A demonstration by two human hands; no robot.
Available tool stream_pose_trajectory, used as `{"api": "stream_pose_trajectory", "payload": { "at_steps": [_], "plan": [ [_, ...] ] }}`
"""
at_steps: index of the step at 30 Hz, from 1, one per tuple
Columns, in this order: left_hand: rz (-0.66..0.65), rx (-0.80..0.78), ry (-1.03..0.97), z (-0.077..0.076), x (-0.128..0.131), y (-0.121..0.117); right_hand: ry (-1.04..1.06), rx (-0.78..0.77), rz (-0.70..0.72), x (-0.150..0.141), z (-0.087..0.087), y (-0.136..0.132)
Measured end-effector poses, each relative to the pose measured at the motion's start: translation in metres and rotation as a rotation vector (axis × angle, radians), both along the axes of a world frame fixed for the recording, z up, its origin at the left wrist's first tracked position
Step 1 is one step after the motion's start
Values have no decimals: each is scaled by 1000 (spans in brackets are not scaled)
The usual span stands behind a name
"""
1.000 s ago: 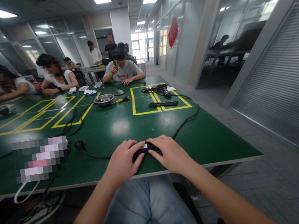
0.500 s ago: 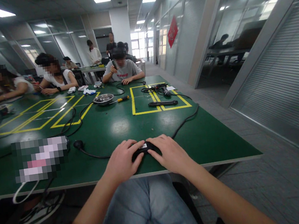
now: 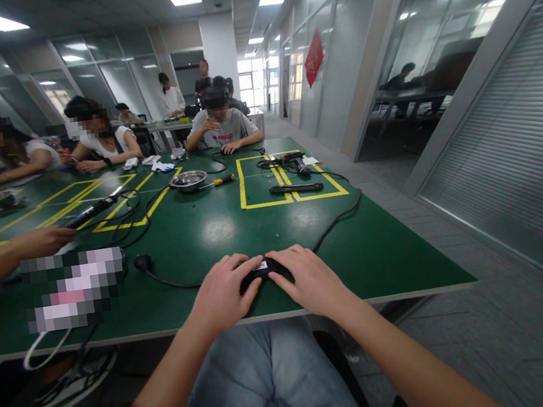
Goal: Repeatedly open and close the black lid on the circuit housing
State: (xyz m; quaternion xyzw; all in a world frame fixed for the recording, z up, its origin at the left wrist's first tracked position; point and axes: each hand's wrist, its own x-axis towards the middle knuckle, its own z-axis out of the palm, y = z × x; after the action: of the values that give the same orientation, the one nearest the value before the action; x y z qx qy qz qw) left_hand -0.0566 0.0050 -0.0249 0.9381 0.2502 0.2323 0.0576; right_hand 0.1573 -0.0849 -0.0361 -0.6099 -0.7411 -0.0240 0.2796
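In the head view, a black power adapter (image 3: 259, 266) with a white label lies on the green table near its front edge. My left hand (image 3: 226, 286) is closed on its left end, thumb in front and fingers behind. My right hand (image 3: 306, 275) grips the right end the same way, so both ends are largely covered. From the left side a black cord runs to a plug (image 3: 142, 263) on the table. Another black cord (image 3: 337, 221) leads away past my right hand toward the table's right edge.
A metal bowl (image 3: 188, 181), a yellow-handled screwdriver (image 3: 218, 181) and a black bar-shaped tool (image 3: 296, 188) lie farther back. Tangled cables (image 3: 285, 160) sit inside yellow tape. At left, a co-worker's hand (image 3: 49, 240) holds a long black tool (image 3: 93, 210). A blurred-out object (image 3: 76, 288) lies nearer.
A co-worker's arm has reached in from the left with a long black tool. The person across has shifted the raised hand slightly. My hands and the adapter have not moved.
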Motion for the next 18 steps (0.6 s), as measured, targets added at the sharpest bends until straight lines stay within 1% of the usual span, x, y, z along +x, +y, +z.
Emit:
{"api": "stream_pose_trajectory", "payload": {
  "at_steps": [8, 18],
  "plan": [
    [6, 1, 14, 0, 1, 0, 3, 2, -2, 1, -2, 1],
    [6, -6, 7, 1, 1, -1, 0, -6, 0, 0, 0, 1]
  ]
}}
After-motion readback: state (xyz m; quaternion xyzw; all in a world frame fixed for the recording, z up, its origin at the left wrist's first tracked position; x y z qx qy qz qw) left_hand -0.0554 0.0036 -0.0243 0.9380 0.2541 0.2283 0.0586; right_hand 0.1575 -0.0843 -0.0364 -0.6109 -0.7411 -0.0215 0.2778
